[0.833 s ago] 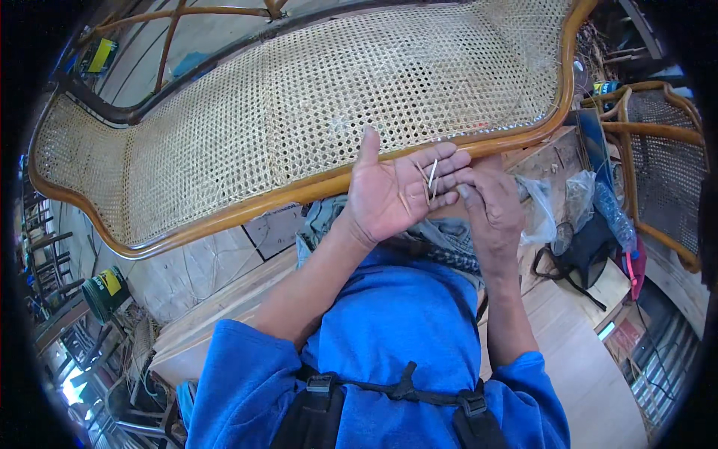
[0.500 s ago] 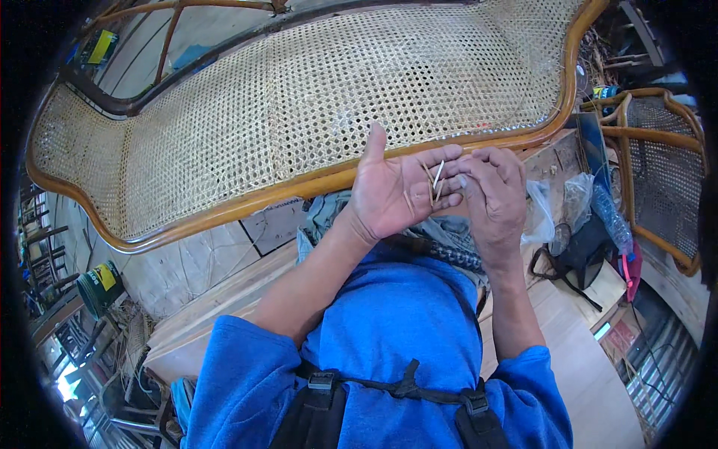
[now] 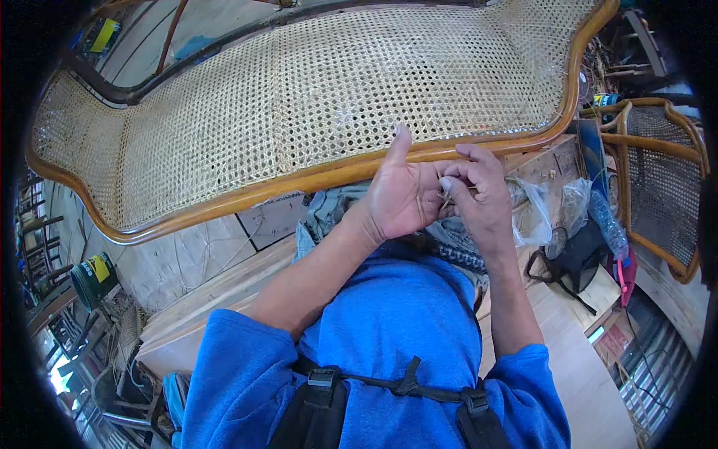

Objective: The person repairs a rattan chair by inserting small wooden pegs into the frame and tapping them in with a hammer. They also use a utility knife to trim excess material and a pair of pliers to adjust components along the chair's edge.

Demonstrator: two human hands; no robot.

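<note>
Blue short-sleeved shirt, black straps, dark plastic buckles, knotted black cord, bare hands

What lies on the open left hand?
Thin tan sticks lie across the left hand. The right hand partly covers that hand's fingers, so the sticks' exact number cannot be seen.

Pale wooden worktop, bare wood grain, visible right of the person; more pale planks on the left, can't tell if same piece. Right side: black strapped item lying on the wood, one strap trailing near the edge. Crumpled clear plastic bag just beside it, second clear bag behind. Reddish item at the far right edge, contact unclear.
</note>
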